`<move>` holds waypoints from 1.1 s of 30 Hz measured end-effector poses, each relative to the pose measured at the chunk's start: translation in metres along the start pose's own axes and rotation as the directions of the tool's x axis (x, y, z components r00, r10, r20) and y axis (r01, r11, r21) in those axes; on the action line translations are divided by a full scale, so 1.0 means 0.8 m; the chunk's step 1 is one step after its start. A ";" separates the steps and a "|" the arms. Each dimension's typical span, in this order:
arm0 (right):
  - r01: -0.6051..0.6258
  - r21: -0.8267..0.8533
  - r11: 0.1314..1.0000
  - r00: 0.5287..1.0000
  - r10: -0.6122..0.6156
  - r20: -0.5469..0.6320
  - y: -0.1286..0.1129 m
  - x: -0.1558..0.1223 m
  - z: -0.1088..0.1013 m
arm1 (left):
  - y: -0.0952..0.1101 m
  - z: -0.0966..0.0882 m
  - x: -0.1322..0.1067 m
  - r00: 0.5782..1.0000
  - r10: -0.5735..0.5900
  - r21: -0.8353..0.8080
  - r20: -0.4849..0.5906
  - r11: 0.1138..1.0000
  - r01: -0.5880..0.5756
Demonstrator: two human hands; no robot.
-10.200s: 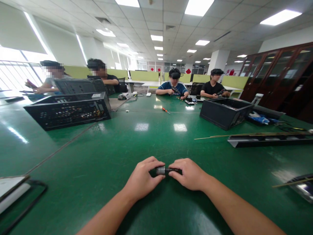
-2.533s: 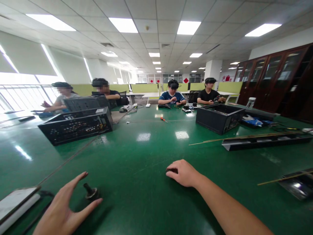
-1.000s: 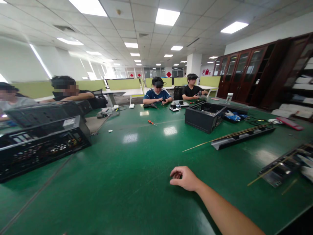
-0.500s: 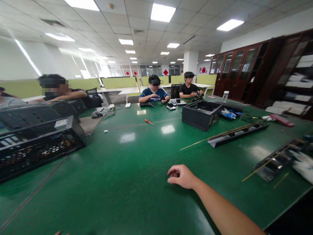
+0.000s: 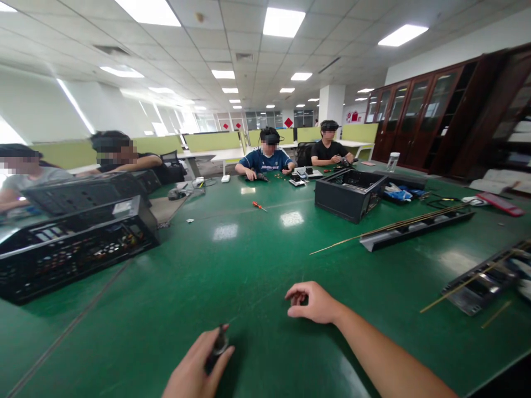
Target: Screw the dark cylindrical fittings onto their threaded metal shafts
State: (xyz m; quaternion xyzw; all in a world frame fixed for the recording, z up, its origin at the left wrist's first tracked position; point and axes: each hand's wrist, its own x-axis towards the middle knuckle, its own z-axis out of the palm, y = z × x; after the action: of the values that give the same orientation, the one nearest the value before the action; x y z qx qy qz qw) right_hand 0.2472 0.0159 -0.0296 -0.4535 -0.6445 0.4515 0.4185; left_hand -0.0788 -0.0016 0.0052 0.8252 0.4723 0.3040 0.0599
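Observation:
At the lower middle, my left hand [image 5: 199, 362] grips a small dark object with a rounded metallic part [image 5: 220, 341]. It shows between thumb and fingers, and blur hides its exact kind. My right hand [image 5: 313, 303] is just above or on the green tabletop [image 5: 257, 265], farther forward and to the right. Its fingers are loosely curled, the thumb stands apart from them, and I see nothing held there. The two hands do not touch.
Black computer cases stand at left [image 5: 83, 249] and right of centre [image 5: 346, 196]. A red-handled screwdriver [image 5: 259, 206] lies ahead. Thin brass-coloured rods [image 5: 352, 237] rest on a metal channel [image 5: 418, 229] at right. Several people sit around the table.
My left hand has risen into view from the bottom edge, with the small dark object in it. My right hand keeps nearly the same place and pose. The view has turned slightly left.

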 end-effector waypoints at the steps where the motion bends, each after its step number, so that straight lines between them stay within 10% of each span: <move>1: 0.012 0.027 1.000 0.999 -0.013 0.035 -0.002 -0.002 -0.001 | 0.026 0.012 0.020 0.992 0.065 -0.032 0.109 0.998 -0.062; 6: 0.039 -0.001 0.999 0.995 -0.039 0.091 -0.010 -0.007 0.001 | 0.104 0.066 0.098 0.937 0.208 -0.160 0.280 0.973 -0.169; 19: 0.119 -0.430 0.895 0.993 -0.096 0.075 -0.022 -0.011 0.018 | 0.073 0.092 0.076 0.951 0.190 -0.333 0.243 0.937 -0.102; 33: 0.130 -0.466 0.875 0.991 -0.099 0.089 -0.021 -0.007 0.015 | 0.065 0.102 0.080 0.977 0.143 -0.422 0.160 0.904 -0.063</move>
State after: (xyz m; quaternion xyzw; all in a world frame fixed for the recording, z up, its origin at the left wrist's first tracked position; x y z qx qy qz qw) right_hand 0.2338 0.0049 -0.0167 -0.4881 -0.7733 0.2699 0.3015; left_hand 0.0291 0.0378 -0.0122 0.8423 0.3448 0.3213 0.2614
